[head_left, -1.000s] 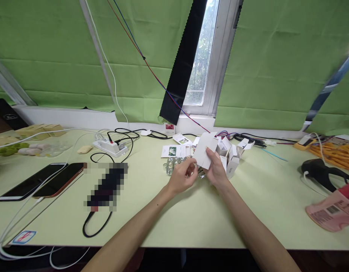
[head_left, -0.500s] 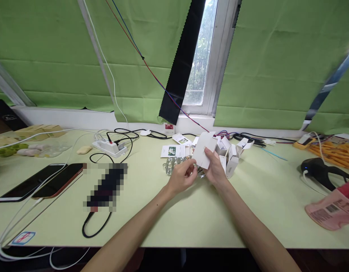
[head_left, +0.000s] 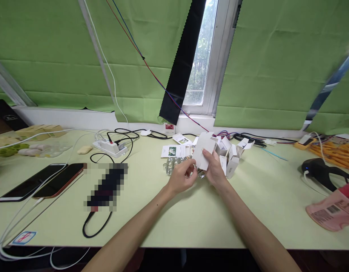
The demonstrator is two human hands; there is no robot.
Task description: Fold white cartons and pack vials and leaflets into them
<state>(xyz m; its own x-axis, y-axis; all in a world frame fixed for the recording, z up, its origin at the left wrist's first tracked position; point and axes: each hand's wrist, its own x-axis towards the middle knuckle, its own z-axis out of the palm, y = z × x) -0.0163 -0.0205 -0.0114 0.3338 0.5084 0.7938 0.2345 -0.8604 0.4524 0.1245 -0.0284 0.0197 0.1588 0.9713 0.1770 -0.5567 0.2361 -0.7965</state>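
A pale green worktop (head_left: 191, 219) stood under green blinds (head_left: 49, 56) and a narrow window (head_left: 201, 53). Two phones (head_left: 41, 181) lay near its left edge, a power strip (head_left: 109, 146) toward the back edge, and small white boxes (head_left: 232, 156) by the back middle. Over the middle, the right hand (head_left: 215, 170) pinched a flat white carton (head_left: 204, 150), tilted upright, thumb on its face. The left hand (head_left: 182, 176), fingers curled, gripped a small shiny item just beside the carton's lower edge; what it was could not be told.
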